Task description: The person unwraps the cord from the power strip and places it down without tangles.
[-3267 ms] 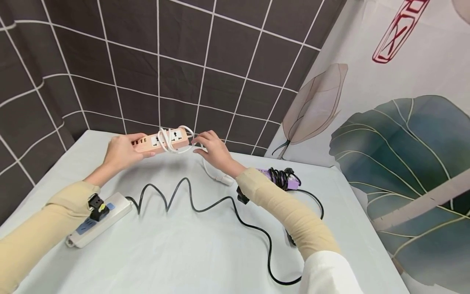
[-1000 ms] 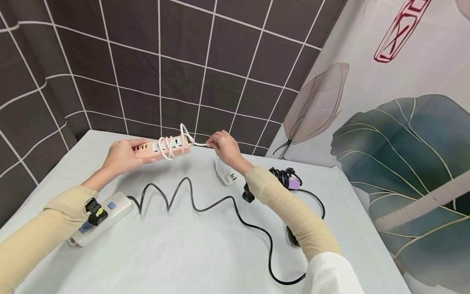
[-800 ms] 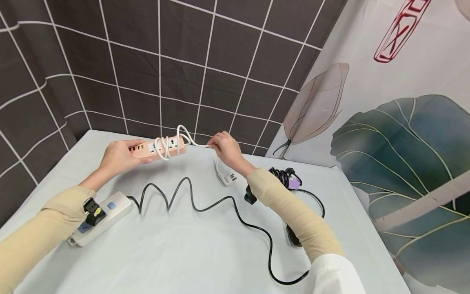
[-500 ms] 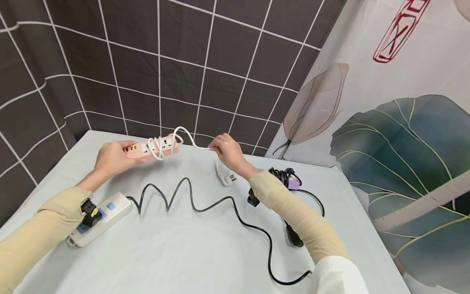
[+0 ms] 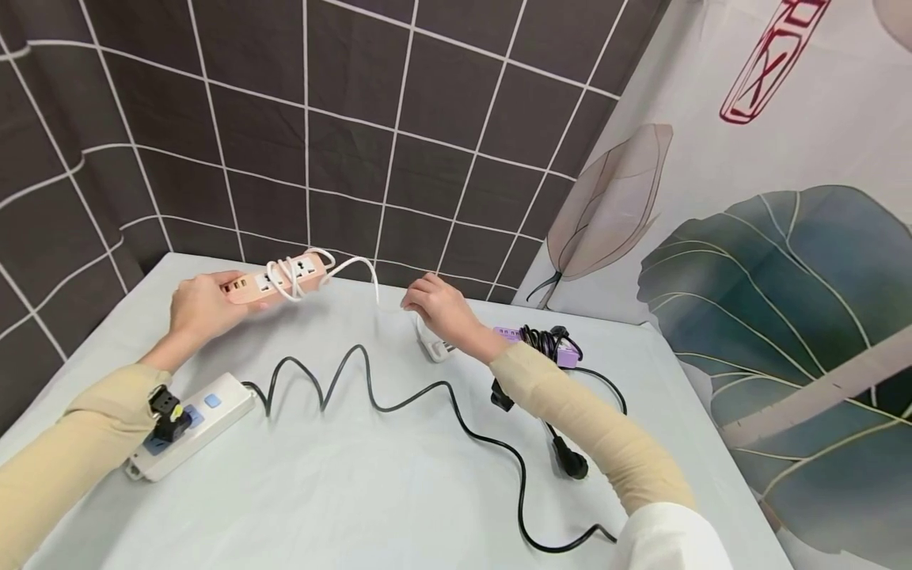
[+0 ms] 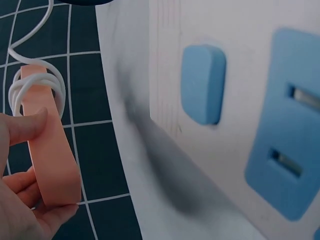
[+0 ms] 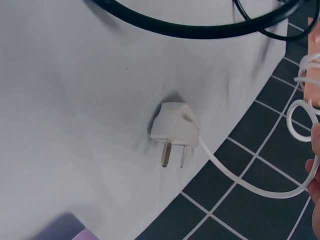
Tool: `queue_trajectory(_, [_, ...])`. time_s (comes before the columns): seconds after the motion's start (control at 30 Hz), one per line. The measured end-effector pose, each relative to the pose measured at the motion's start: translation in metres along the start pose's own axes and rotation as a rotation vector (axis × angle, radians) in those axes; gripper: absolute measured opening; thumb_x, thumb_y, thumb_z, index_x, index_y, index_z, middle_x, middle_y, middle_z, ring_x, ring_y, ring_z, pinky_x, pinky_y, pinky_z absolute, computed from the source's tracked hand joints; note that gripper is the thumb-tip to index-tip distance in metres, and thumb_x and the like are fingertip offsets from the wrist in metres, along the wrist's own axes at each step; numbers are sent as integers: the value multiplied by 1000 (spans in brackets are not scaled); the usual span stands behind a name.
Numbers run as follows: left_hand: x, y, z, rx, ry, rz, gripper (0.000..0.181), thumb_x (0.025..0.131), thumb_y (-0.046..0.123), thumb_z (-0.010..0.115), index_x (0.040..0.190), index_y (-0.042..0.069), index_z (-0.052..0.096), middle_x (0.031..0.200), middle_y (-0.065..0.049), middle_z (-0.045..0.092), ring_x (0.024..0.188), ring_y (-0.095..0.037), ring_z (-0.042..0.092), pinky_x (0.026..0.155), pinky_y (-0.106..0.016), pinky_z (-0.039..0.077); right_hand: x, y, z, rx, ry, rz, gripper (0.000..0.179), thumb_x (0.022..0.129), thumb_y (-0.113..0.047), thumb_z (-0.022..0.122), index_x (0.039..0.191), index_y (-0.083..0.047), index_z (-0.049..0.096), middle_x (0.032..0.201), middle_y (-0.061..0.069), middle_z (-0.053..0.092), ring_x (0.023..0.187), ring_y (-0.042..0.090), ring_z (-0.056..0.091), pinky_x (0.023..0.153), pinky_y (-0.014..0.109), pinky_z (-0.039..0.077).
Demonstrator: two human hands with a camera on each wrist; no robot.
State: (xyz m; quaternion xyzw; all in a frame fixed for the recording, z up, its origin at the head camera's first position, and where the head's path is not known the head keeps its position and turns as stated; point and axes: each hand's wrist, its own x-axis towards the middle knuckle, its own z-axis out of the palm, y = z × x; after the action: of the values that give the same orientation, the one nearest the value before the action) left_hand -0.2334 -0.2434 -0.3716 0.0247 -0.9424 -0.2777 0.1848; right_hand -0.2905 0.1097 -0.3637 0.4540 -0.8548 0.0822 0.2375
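At the far left of the table my left hand (image 5: 203, 310) grips one end of a peach-coloured power strip (image 5: 245, 290). In the left wrist view the thumb lies on its side and the other fingers lie behind it. White cord (image 6: 37, 80) is looped around the strip's other end. To the right, my right hand (image 5: 443, 313) pinches a free stretch of that cord between thumb and fingers. Beyond the hand the cord curves to a white plug (image 7: 175, 125), which lies on the table with its prongs showing. A slack arc of cord hangs between the hands.
A white power strip (image 5: 231, 404) with blue switch lies under my left wrist. Its black cord (image 5: 420, 392) snakes across the table (image 5: 342, 491). A purple power strip (image 5: 568, 358) wrapped in black cord lies past my right forearm, near a black plug (image 5: 570, 459). Dark gridded cloth (image 5: 342, 134) hangs behind.
My right hand has taken hold of the white cord and moved right and toward me. My left hand has carried the peach strip left. The free cord between them is longer.
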Motion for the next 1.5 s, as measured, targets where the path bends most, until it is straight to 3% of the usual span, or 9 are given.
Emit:
queue_trajectory(0.23, [0,-1,-4,-14,18,-33,63,71,33,79,121,-3,63,105,-31,66,84,-45,59,64,-44,37,-5,-5,2,-27,6,-84,11,89,-3,64,90,-11,71,93,-1,69,91,15,58,84,22,50])
queue_trajectory(0.4, [-1,2,-6,-39,15,-80,68,72,36,79,125,-1,61,111,-31,64,87,-43,57,65,-42,37,-5,-6,5,-50,-30,-94,13,89,-2,63,90,-12,72,94,-1,70,91,15,58,84,21,50])
queue_trajectory(0.97, [-6,27,-7,-124,-70,-71,67,75,37,78,127,-2,59,116,-29,63,89,-33,56,67,-33,35,12,4,11,-35,-85,82,12,91,-10,63,94,-13,74,98,-1,71,94,16,59,84,25,51])
queue_trajectory(1.1, [-8,29,-5,-134,-112,-49,69,74,37,79,128,-2,59,118,-30,62,87,-31,54,66,-32,35,15,6,13,-35,-107,110,12,91,-12,63,96,-14,74,100,-1,71,95,16,59,85,26,51])
queue_trajectory(1.33, [-8,28,-4,-129,-171,89,66,73,34,81,124,-4,61,114,-29,65,89,-32,59,68,-32,37,19,8,18,-52,-112,160,13,92,-12,62,96,-14,74,102,-2,72,96,16,60,84,27,52])
queue_trajectory(1.5, [-6,25,-4,-113,-228,134,66,71,35,82,122,-4,63,114,-28,65,92,-32,59,71,-33,39,19,10,20,-43,-90,195,13,92,-11,63,96,-15,74,102,-2,72,95,15,61,81,28,53])
